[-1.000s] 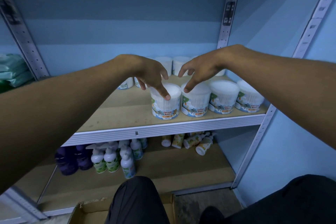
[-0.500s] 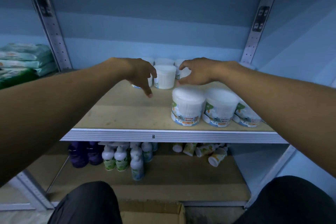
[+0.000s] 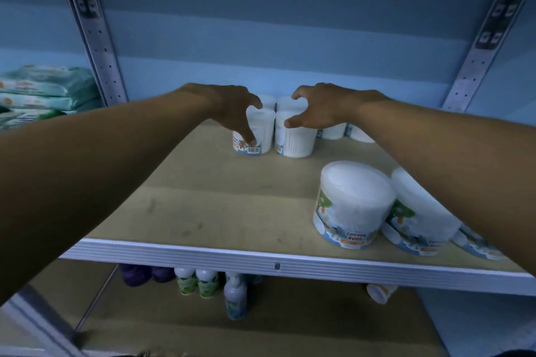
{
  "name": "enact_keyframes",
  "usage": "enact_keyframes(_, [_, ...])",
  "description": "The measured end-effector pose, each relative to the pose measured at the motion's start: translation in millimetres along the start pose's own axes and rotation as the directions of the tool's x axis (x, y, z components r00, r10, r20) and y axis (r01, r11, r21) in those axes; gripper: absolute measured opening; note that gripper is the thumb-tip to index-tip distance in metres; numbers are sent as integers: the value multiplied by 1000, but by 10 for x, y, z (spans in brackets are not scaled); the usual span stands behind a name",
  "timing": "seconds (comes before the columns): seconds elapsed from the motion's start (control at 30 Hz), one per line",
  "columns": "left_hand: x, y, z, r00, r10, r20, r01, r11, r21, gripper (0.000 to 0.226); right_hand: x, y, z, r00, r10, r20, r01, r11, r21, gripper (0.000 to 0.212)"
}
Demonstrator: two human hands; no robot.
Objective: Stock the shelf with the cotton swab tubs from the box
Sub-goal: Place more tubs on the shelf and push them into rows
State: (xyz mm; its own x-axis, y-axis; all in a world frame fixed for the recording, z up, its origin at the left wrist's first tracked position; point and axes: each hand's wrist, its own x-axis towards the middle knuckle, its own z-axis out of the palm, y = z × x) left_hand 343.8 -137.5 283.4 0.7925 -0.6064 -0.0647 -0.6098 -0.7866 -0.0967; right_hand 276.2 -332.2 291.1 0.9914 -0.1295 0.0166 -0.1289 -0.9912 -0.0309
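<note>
Head view: both arms reach to the back of the shelf. At frame centre, the left hand curls over the top of one cotton swab tub, thumb down its side. Just beside it, the right hand arches over a second tub, apparently gripping it. More front tubs stand at lower right. Bottles sit on the shelf below, wipe packs at left.

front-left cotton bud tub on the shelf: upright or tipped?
Upright. The front-left tub stands on its base on the shelf, lid up, label text level.
</note>
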Motion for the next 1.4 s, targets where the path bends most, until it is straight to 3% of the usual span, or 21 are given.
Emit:
enact_keyframes(0.17, [248,-28,41,999,-22,40,23,999,-25,103,215,-78,120,999,-30,18,31,999,-21,74])
enact_keyframes(0.37, [429,-4,130,999,-35,25,37,995,-89,92,359,-105,280,999,-41,-13,41,999,-5,67])
enact_keyframes(0.57, [454,21,180,999,-24,-23,23,999,-49,83,343,-130,343,997,-28,-67,31,998,49,62])
enact_keyframes(0.93, [113,87,160,998,-45,-31,43,996,-74,82,39,-302,239,999,-49,-21,49,998,39,63])
enact_keyframes(1.27, [-394,22,78,987,-121,102,142,962,-233,89,-375,-558,74,996,-52,67,51,999,12,65])
enact_keyframes(1.4, [-615,33,81,986,-142,91,160,957,-243,90,-552,-660,7,994,-49,94,49,999,3,64])
